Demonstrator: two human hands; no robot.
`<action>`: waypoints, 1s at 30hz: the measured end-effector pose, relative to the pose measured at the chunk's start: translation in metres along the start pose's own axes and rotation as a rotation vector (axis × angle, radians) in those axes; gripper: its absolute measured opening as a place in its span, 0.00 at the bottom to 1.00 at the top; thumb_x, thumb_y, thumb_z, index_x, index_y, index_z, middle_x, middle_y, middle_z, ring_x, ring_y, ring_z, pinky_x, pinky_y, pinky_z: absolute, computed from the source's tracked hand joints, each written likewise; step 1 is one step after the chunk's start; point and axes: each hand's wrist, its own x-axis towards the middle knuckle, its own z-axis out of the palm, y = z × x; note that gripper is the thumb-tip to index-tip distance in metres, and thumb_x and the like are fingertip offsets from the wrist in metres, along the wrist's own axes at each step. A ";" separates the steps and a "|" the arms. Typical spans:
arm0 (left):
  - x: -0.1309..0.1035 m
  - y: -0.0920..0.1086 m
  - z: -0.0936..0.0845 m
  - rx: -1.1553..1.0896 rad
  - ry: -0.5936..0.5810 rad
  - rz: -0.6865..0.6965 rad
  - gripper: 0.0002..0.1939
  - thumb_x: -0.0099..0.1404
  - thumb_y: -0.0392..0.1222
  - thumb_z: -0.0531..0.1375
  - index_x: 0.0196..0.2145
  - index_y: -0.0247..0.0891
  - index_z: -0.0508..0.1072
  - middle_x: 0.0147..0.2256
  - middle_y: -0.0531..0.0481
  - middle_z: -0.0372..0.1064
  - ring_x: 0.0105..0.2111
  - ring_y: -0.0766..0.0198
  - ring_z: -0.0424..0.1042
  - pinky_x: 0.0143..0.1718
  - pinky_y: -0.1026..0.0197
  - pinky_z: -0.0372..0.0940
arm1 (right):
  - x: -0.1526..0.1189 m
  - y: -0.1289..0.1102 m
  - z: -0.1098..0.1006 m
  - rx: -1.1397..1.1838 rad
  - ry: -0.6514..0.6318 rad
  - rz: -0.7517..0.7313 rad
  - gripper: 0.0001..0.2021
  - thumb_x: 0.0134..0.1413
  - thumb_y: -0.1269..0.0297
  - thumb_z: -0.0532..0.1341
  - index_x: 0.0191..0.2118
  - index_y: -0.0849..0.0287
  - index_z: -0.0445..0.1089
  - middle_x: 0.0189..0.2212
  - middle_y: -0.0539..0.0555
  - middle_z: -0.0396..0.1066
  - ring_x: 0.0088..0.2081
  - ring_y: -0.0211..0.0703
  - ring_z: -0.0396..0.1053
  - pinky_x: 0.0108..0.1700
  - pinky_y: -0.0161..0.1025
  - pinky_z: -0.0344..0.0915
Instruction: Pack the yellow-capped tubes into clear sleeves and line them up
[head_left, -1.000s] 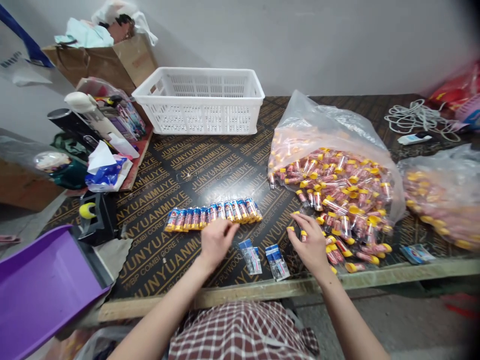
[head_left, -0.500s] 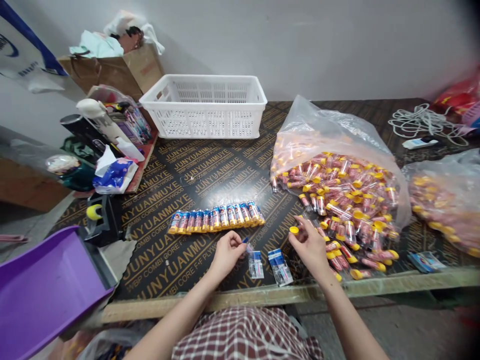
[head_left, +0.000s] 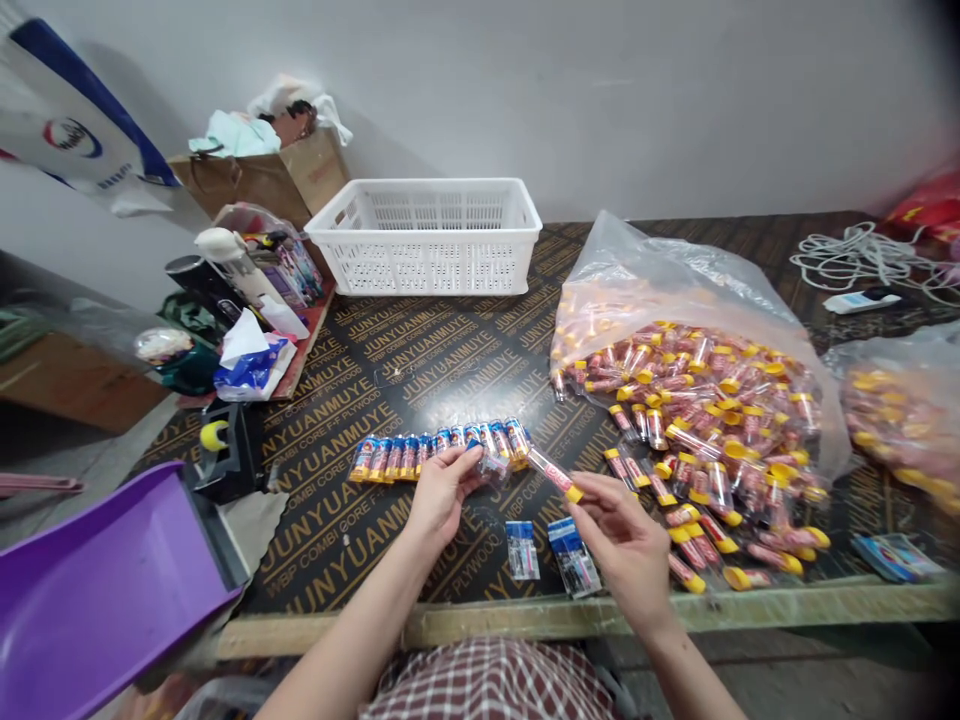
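In the head view, the tube sits just right of the centre of the frame, raised in the right grip. That grip has thumb and fingers pinched on the yellow cap end, with no other tube seen in it. The tube's long axis slants from the cap at lower right to the clear end at upper left, so the clear end points away from the right grip and toward the left grip.

The left grip, near the middle of the frame, pinches a packet by its blue end between thumb and fingers; the packet's clear part reaches out to the right. Tube end and packet face each other with a narrow gap between them in the frame. Whether the packet's mouth is spread cannot be told at this size.

The row of blue-and-yellow pieces lies on the counter just beyond the left grip, partly hidden by it. Two lots of flat packets, one at lower centre and the other just right of it, lie below the tube. The pile of tubes fills the right of the frame, nearer the right grip.
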 end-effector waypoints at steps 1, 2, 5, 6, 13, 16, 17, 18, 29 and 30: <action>0.001 0.001 0.000 0.000 0.014 0.001 0.16 0.37 0.41 0.73 0.24 0.32 0.75 0.24 0.51 0.73 0.25 0.68 0.71 0.28 0.66 0.67 | -0.002 0.000 0.002 -0.005 -0.003 -0.028 0.11 0.53 0.69 0.61 0.43 0.52 0.71 0.42 0.55 0.69 0.39 0.42 0.70 0.38 0.38 0.72; 0.002 0.001 0.000 0.000 0.029 0.004 0.17 0.37 0.42 0.73 0.24 0.32 0.75 0.24 0.51 0.73 0.25 0.68 0.71 0.28 0.66 0.67 | -0.004 0.000 0.004 -0.016 -0.008 -0.055 0.12 0.53 0.70 0.60 0.43 0.52 0.71 0.43 0.55 0.69 0.41 0.43 0.70 0.39 0.39 0.72; 0.003 0.001 0.000 -0.012 0.066 0.018 0.17 0.37 0.43 0.73 0.24 0.31 0.75 0.24 0.50 0.74 0.24 0.68 0.71 0.27 0.66 0.67 | -0.010 0.002 0.008 -0.071 -0.019 -0.138 0.15 0.53 0.73 0.60 0.45 0.51 0.71 0.43 0.56 0.69 0.44 0.46 0.69 0.43 0.44 0.71; 0.003 0.001 0.000 -0.022 0.075 0.020 0.17 0.37 0.43 0.73 0.24 0.31 0.76 0.24 0.50 0.74 0.24 0.69 0.70 0.27 0.66 0.67 | -0.011 0.002 0.009 -0.093 -0.022 -0.170 0.16 0.52 0.74 0.60 0.46 0.51 0.70 0.43 0.56 0.69 0.45 0.46 0.69 0.44 0.45 0.71; 0.002 -0.003 0.001 -0.068 0.094 0.025 0.13 0.41 0.42 0.72 0.24 0.33 0.75 0.23 0.52 0.73 0.23 0.70 0.69 0.27 0.67 0.66 | -0.011 0.001 0.015 -0.220 -0.058 -0.315 0.20 0.51 0.76 0.59 0.50 0.50 0.69 0.43 0.56 0.70 0.45 0.47 0.70 0.46 0.47 0.70; 0.000 -0.005 0.003 -0.042 0.070 0.030 0.15 0.41 0.43 0.71 0.24 0.32 0.74 0.23 0.52 0.73 0.23 0.70 0.70 0.28 0.67 0.66 | -0.012 0.001 0.018 -0.209 -0.122 -0.328 0.20 0.52 0.76 0.59 0.50 0.50 0.69 0.43 0.56 0.71 0.44 0.46 0.70 0.46 0.46 0.71; -0.001 -0.006 0.004 -0.033 0.056 0.029 0.15 0.42 0.43 0.71 0.24 0.32 0.74 0.23 0.52 0.72 0.24 0.70 0.70 0.28 0.67 0.67 | -0.012 0.001 0.018 -0.200 -0.146 -0.319 0.20 0.53 0.75 0.58 0.50 0.50 0.69 0.43 0.56 0.70 0.44 0.46 0.70 0.46 0.45 0.70; -0.003 -0.007 0.005 -0.022 0.033 0.025 0.15 0.42 0.43 0.71 0.25 0.32 0.73 0.24 0.52 0.72 0.24 0.69 0.71 0.30 0.66 0.67 | -0.012 0.002 0.018 -0.192 -0.165 -0.303 0.19 0.54 0.75 0.58 0.50 0.50 0.69 0.44 0.56 0.70 0.45 0.45 0.70 0.47 0.45 0.70; -0.010 -0.008 0.011 0.034 -0.095 -0.014 0.19 0.42 0.39 0.72 0.31 0.34 0.69 0.25 0.53 0.72 0.25 0.68 0.72 0.31 0.64 0.69 | -0.008 0.009 0.015 -0.091 -0.207 -0.233 0.16 0.54 0.77 0.57 0.43 0.51 0.71 0.39 0.54 0.70 0.41 0.42 0.70 0.44 0.41 0.69; -0.010 -0.007 0.011 0.025 -0.093 -0.016 0.21 0.41 0.38 0.72 0.32 0.35 0.69 0.25 0.54 0.72 0.25 0.68 0.72 0.31 0.64 0.69 | -0.008 0.010 0.015 -0.093 -0.204 -0.231 0.15 0.53 0.77 0.57 0.43 0.51 0.71 0.39 0.54 0.70 0.41 0.42 0.70 0.44 0.42 0.69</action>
